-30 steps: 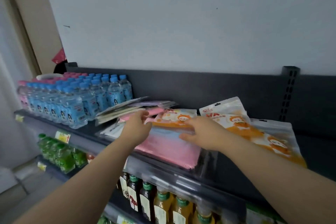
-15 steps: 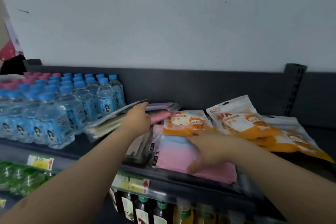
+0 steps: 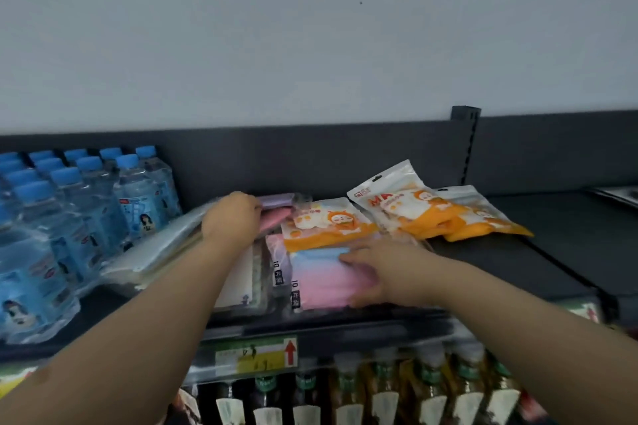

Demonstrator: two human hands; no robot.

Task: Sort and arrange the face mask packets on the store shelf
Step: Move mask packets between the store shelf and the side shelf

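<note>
Face mask packets lie on the dark top shelf [image 3: 538, 262]. My right hand [image 3: 383, 272] rests flat, fingers together, on a pink-and-blue packet [image 3: 317, 281] near the front edge. An orange cartoon packet [image 3: 324, 226] overlaps that packet's far end. Two more orange packets [image 3: 424, 210] lie to the right. My left hand [image 3: 233, 217] grips the top of a slanted stack of clear and pale packets [image 3: 162, 248], next to a purple packet [image 3: 276, 200] and a pink one below it. A white packet [image 3: 238, 281] lies flat under my left forearm.
Blue-capped water bottles [image 3: 89, 203] crowd the shelf's left side, touching the slanted stack. The shelf's right part is bare dark metal, bounded by an upright post [image 3: 466, 141]. A price tag [image 3: 255, 354] is on the front rail; drink bottles [image 3: 379, 393] fill the shelf below.
The view has shifted right and closer. My right hand slid from the packet's far end down onto its pink middle. My left hand stayed on the slanted stack.
</note>
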